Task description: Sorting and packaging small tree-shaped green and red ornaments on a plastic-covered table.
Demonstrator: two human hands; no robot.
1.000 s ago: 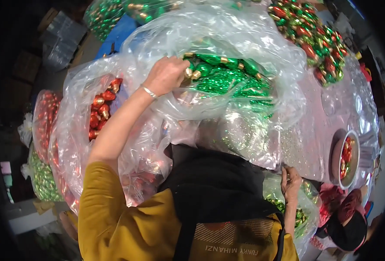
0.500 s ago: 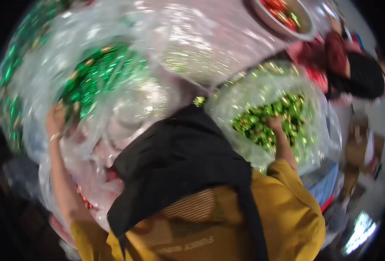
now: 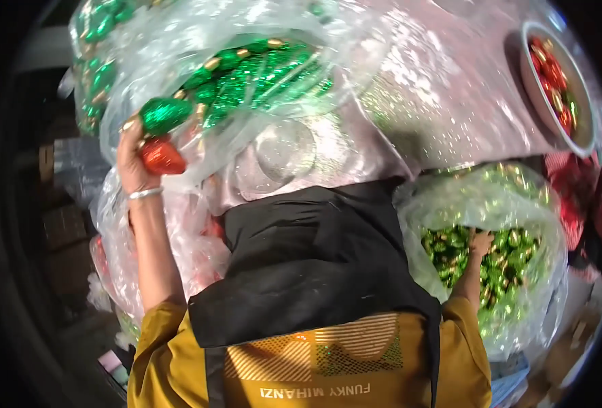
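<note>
At the left my left hand (image 3: pixel 135 163) is closed around two shiny baubles with gold-coloured ends. The green bauble (image 3: pixel 166 115) sticks out above its fingers, and the red bauble (image 3: pixel 164 156) sits just below it. Beyond that hand lies a clear plastic bag (image 3: pixel 179 41) holding dark green baubles (image 3: pixel 229 78). On the right my right hand (image 3: pixel 480 243) reaches into another clear bag (image 3: pixel 491 197) of light green baubles (image 3: pixel 515 258). Its fingertips are among the baubles, so their grip is hard to make out.
A pink table (image 3: pixel 444 109) under a clear sheet stretches ahead. A white basin (image 3: pixel 526 75) with red and green baubles stands at the far right. Another clear bag (image 3: pixel 179 217) with red things hangs beside my left forearm. Red cloth (image 3: pixel 569 190) shows beyond the right bag.
My left hand now shows a green and a red bauble, raised clear of the bag. My right hand is still in the light green baubles. The whole view has swung round.
</note>
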